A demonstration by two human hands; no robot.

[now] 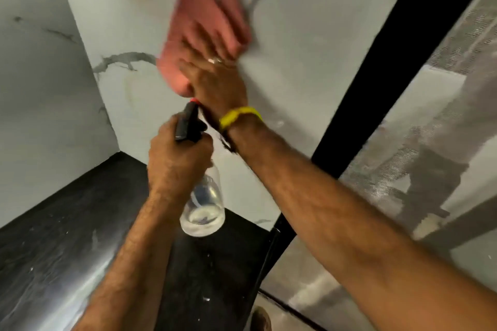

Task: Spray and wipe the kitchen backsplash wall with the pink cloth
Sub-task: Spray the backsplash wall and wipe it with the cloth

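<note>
The pink cloth (pixel 196 24) lies flat against the white marble backsplash wall (pixel 309 48), blurred by motion. My right hand (pixel 212 72) presses it to the wall with spread, straight fingers; a yellow band sits on that wrist. My left hand (pixel 174 158) grips the neck of a clear spray bottle (pixel 204 207) with a black trigger head, held just below my right wrist, nozzle toward the wall. A little liquid sits in the bottle's bottom.
A black stone countertop (pixel 67 236) with white specks runs below the wall into a corner at left. A black vertical frame (pixel 382 75) borders the wall on the right, with a mesh screen (pixel 443 142) beyond it.
</note>
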